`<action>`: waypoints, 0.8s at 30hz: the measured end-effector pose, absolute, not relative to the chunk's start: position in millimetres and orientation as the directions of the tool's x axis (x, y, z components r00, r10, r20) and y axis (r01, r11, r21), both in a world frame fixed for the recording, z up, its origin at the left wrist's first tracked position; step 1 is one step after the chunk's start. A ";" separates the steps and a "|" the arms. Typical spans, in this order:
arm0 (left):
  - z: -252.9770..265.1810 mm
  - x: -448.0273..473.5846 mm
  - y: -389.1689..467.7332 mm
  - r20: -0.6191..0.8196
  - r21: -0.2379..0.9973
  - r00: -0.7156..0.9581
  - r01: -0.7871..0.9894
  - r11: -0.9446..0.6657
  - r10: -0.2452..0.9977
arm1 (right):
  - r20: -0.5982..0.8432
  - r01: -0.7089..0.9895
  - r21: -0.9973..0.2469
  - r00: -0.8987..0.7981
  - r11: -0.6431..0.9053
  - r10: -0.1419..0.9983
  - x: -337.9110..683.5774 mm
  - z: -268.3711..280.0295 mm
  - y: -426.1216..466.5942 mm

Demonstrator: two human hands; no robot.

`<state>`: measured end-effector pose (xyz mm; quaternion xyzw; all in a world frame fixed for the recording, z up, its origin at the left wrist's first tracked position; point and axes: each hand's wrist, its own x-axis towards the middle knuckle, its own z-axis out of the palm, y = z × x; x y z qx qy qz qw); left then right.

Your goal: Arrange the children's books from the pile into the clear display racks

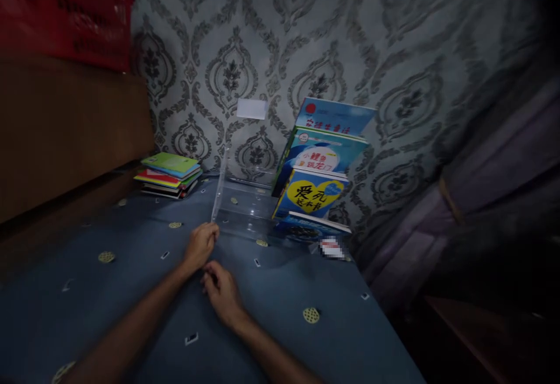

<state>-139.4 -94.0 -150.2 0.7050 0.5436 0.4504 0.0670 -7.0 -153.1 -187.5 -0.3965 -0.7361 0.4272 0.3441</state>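
Note:
My left hand (202,244) is closed at the front left corner of a clear plastic book rack (220,188). Its curled fingers hide whatever is in them, and I cannot tell whether they grip the rack's edge. Just below and to the right, my right hand (224,293) rests low over the blue cloth, fingers curled in towards the thumb; anything inside them is hidden. In the right part of the rack, several picture books lean in steps: a light blue book (335,114) at the back, a carp-story book (321,153), a blue book with a yellow heart (308,194), and a dark blue book (306,229) in front.
A stack of thin books (170,171) lies at the back left, near a brown wooden panel (70,127) with a red basket (70,16) on top. Patterned wallpaper (231,74) stands behind the rack. A grey curtain (420,226) hangs beyond the right edge of the blue patterned cloth (144,244).

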 end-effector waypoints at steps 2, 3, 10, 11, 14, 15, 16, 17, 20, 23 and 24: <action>-149.9 -145.1 -91.7 0.565 0.571 -0.035 0.738 -0.360 0.825 | 0.171 0.283 -0.901 -0.466 0.329 0.868 -6.2 -187.2 -153.0; -149.7 -148.6 -90.2 0.566 0.566 -0.059 0.753 -0.335 0.822 | 0.169 0.278 -0.902 -0.478 0.331 0.862 -5.9 -186.5 -153.1; -135.4 -199.6 -55.0 0.539 0.554 -0.294 0.830 -0.070 0.789 | 0.165 0.301 -0.885 -0.511 0.355 0.844 -3.4 -178.3 -156.5; -129.4 -210.9 -45.7 0.537 0.545 -0.329 0.838 -0.022 0.777 | 0.163 0.306 -0.883 -0.513 0.357 0.843 -3.2 -177.5 -157.1; -105.9 -245.3 -16.4 0.532 0.496 -0.413 0.859 0.123 0.739 | 0.156 0.316 -0.877 -0.526 0.362 0.836 -2.5 -174.8 -158.5; -97.2 -255.5 -7.5 0.526 0.473 -0.426 0.866 0.163 0.736 | 0.153 0.320 -0.875 -0.529 0.363 0.835 -2.2 -173.5 -159.0; -88.7 -264.4 0.3 0.518 0.445 -0.432 0.873 0.199 0.738 | 0.150 0.326 -0.872 -0.530 0.364 0.835 -1.9 -171.9 -159.6; -80.7 -272.0 7.1 0.507 0.415 -0.431 0.881 0.227 0.746 | 0.147 0.334 -0.870 -0.529 0.364 0.836 -1.7 -169.9 -160.4; -61.8 -286.6 22.9 0.465 0.310 -0.394 0.911 0.271 0.793 | 0.141 0.366 -0.854 -0.522 0.370 0.841 -1.2 -162.8 -162.8; -52.2 -294.1 39.0 0.400 0.207 -0.336 0.939 0.273 0.852 | 0.129 0.396 -0.839 -0.522 0.374 0.843 -0.6 -157.1 -163.7; -50.8 -296.4 45.3 0.371 0.172 -0.315 0.948 0.269 0.874 | 0.122 0.402 -0.838 -0.523 0.370 0.844 -0.2 -156.1 -163.5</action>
